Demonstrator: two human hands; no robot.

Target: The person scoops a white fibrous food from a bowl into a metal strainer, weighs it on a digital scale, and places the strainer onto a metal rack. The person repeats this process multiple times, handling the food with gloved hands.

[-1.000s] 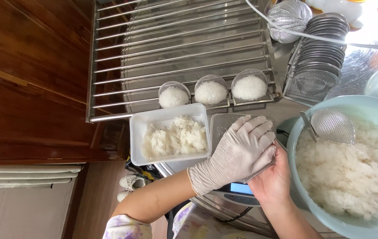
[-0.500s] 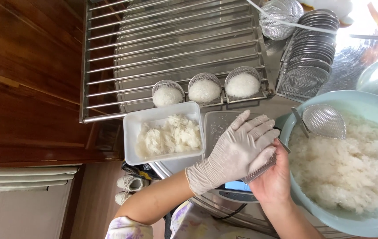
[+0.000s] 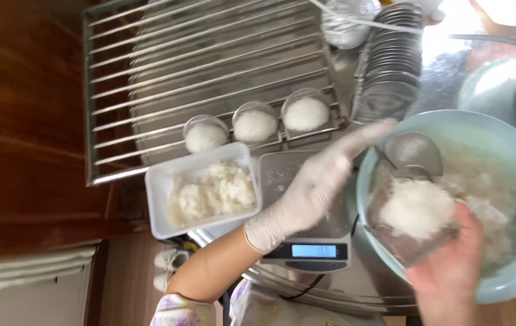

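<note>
Fingers (image 3: pixel 451 271) under rice scoop (image 3: pixel 412 217) (seemingly), blurred

white tray (image 3: pixel 160 199) and rice cups (image 3: pixel 255 124) crowd the scale (image 3: pixel 294 175); upper rack (image 3: pixel 197 54) bare.

Left hand (image 3: pixel 315 181): gloved in white, held open and flat, fingers (image 3: pixel 366 134) stretched together and blurred, pointed toward 2 o'clock.
Left wrist: covered by the glove cuff, bent little, set at 7 o'clock of the palm.
Left forearm (image 3: pixel 210 271): bare, laid slantwise from 7 o'clock up toward 1 o'clock; a patterned sleeve is seen at the elbow.
Right hand (image 3: pixel 451 268): bare, raised from 6 o'clock, fingers curled upward and closed in a grip, thumb side turned toward 11 o'clock.
Right wrist: cut off by the lower edge.
Spacing: the two hands are kept apart, left at 9 o'clock of right.
</note>
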